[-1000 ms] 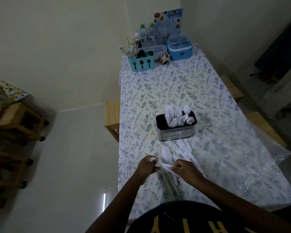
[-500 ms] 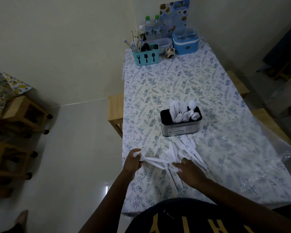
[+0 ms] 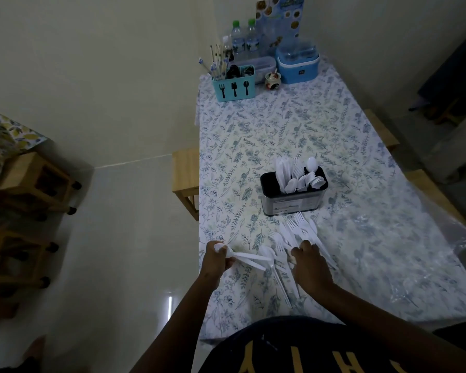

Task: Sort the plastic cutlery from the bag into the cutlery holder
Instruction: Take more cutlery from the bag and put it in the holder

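A black and silver cutlery holder (image 3: pixel 293 204) stands mid-table with white plastic spoons, forks and knives upright in it. Just in front of it a loose pile of white plastic cutlery (image 3: pixel 299 232) lies on the floral tablecloth. My left hand (image 3: pixel 215 258) is at the table's left edge, closed around the bowls of a few white spoons (image 3: pixel 249 257) whose handles point right. My right hand (image 3: pixel 311 265) rests palm down on the pile, fingers spread over the forks, gripping nothing that I can see.
A clear plastic bag (image 3: pixel 428 254) lies flat on the table's right side. At the far end stand a teal cutlery caddy (image 3: pixel 233 87), water bottles (image 3: pixel 244 40) and a blue lidded container (image 3: pixel 297 64). Wooden stools (image 3: pixel 184 176) flank the table.
My hands have moved apart: the left carried the spoons to the table's left edge, and the right let go of them and came down on the pile.
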`<act>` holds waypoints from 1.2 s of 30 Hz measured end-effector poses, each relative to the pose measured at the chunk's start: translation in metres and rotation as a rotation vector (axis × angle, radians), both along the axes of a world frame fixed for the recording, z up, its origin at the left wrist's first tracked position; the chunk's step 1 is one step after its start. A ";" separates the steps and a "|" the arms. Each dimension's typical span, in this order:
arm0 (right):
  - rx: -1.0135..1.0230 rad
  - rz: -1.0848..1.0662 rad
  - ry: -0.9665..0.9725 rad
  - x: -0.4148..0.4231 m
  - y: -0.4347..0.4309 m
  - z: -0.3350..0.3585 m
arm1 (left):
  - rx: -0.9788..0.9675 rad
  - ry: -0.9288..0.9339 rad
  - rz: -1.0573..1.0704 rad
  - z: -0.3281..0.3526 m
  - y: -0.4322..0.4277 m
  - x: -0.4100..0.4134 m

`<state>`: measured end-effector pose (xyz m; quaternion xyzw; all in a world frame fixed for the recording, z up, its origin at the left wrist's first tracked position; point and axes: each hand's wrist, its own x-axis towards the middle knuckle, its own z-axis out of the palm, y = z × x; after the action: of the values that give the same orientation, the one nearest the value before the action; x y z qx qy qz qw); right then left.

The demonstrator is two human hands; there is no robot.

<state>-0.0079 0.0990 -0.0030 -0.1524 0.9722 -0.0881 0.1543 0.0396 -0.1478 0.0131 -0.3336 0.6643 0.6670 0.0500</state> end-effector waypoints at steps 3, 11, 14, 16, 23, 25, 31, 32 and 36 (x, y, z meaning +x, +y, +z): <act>0.009 -0.008 -0.009 0.001 0.002 -0.006 | 0.033 0.028 -0.012 0.006 -0.001 -0.001; 0.115 0.059 -0.105 -0.002 0.006 -0.038 | 0.265 -0.004 0.009 0.000 0.002 -0.009; -0.016 0.023 -0.063 0.002 0.004 -0.018 | 0.294 -0.005 0.016 0.001 0.007 -0.011; -0.098 -0.030 -0.039 0.003 0.003 0.002 | 0.277 -0.013 0.021 0.003 0.009 -0.012; -0.396 -0.208 0.015 -0.001 0.004 0.014 | 0.250 -0.052 -0.099 0.008 0.021 -0.021; -0.453 -0.216 0.031 0.000 0.003 0.018 | 0.241 -0.076 -0.128 0.013 0.027 -0.025; -0.508 -0.324 0.070 -0.003 0.010 0.026 | 0.237 -0.027 -0.178 0.024 0.037 -0.023; -0.520 -0.330 0.077 -0.003 0.011 0.026 | 0.241 -0.001 -0.180 0.024 0.037 -0.022; -0.574 -0.276 0.067 -0.002 0.014 0.030 | 0.230 0.048 -0.218 0.022 0.038 -0.021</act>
<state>-0.0103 0.1129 0.0271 -0.0593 0.9237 -0.3738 0.0594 0.0187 -0.1094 0.0352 -0.2358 0.6168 0.7370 0.1440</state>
